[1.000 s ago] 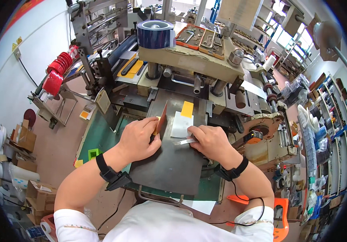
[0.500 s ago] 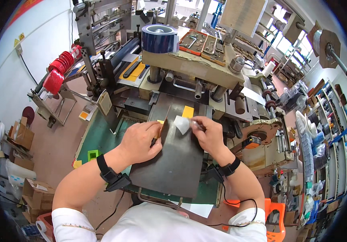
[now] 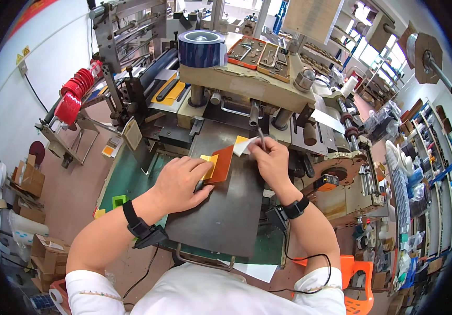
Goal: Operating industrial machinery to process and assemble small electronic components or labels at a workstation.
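Note:
My left hand (image 3: 176, 184) is closed at the edge of a flat reddish-brown plate (image 3: 222, 165), tilted over the dark metal plate (image 3: 213, 220) of a machine. A small yellow piece (image 3: 208, 165) lies against it by my fingertips. Something grey shows under that hand, too covered to name. My right hand (image 3: 272, 160) pinches a slim dark metal tool (image 3: 261, 137) and a small curled white sheet (image 3: 243, 146). The sheet's lower end is close to the reddish-brown plate's upper corner; I cannot tell whether they touch. Behind the sheet is another yellow piece (image 3: 240, 139).
Beyond my hands stands the machine's beige head (image 3: 242, 81), bearing a blue film roll (image 3: 201, 50) and an orange tool tray (image 3: 247, 52). A green block (image 3: 119, 201) sits at left on the green base. An orange chair (image 3: 361, 286) stands behind right.
The reddish-brown plate has turned from edge-on to show its broad face. My right hand has risen slightly away from me with the white sheet, and the slim tool now points upward.

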`<state>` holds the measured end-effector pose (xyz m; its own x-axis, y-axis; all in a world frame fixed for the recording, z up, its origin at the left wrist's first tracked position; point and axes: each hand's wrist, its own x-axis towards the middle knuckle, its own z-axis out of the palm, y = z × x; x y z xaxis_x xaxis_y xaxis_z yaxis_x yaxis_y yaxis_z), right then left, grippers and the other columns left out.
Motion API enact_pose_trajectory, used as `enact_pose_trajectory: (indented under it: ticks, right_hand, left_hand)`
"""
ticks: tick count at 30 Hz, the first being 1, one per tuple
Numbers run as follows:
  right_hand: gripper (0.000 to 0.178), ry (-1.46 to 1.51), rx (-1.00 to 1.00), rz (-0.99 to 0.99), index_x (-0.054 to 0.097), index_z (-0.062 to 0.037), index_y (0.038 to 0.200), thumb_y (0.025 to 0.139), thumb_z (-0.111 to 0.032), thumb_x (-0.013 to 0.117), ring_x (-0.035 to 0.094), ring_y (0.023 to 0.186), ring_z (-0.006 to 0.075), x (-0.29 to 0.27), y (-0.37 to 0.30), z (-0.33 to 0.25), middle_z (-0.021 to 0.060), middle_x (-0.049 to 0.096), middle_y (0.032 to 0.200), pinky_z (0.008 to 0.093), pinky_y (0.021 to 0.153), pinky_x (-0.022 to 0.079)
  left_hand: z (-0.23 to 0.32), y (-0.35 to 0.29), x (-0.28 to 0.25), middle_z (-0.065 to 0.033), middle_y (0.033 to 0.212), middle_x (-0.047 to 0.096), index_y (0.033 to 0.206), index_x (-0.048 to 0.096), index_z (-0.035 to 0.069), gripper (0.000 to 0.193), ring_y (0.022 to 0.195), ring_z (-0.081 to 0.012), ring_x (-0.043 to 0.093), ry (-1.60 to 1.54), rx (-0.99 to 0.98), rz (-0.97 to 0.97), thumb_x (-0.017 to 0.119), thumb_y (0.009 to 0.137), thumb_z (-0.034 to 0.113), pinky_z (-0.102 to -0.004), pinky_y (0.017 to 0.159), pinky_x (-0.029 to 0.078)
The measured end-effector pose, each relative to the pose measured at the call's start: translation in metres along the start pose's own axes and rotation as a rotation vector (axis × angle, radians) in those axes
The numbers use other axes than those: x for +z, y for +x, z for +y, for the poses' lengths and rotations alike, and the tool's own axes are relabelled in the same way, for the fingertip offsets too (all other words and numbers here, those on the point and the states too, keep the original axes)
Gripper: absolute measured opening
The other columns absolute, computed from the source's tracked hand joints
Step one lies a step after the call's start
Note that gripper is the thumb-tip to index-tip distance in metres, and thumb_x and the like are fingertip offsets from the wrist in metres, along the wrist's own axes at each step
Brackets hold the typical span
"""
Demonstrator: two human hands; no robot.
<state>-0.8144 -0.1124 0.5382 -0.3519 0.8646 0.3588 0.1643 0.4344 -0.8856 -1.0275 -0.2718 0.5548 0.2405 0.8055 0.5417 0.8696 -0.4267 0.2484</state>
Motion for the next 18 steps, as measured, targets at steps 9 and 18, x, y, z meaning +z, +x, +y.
enact_pose_trajectory:
  ticks: [9, 18]
  right_hand:
    - [0.010, -0.070, -0.326, -0.331, 0.070, -0.0009, 0.088, 0.083, -0.008, 0.066, 0.055, 0.061, 0.0199, -0.026, -0.029, 0.000, 0.0104, 0.059, 0.070, 0.0290, 0.058, 0.044]
    - [0.045, -0.665, -0.491, -0.466, 0.063, -0.0173, 0.123, 0.079, -0.019, 0.070, 0.062, 0.070, 0.0246, -0.038, -0.063, -0.026, 0.0073, 0.054, 0.076, 0.0379, 0.060, 0.051]
  left_hand:
    - [0.001, -0.002, -0.009, -0.0116, 0.109, 0.065, 0.117, 0.062, 0.006, 0.045, 0.099, -0.0299, 0.061, 0.008, 0.062, -0.111, 0.076, 0.078, 0.024, -0.0406, 0.084, 0.048]
    - [0.016, 0.011, -0.017, -0.0144, 0.119, 0.056, 0.139, 0.055, 0.019, 0.060, 0.110, -0.0315, 0.055, 0.184, 0.035, -0.377, 0.064, 0.080, 0.008, -0.0406, 0.088, 0.045]
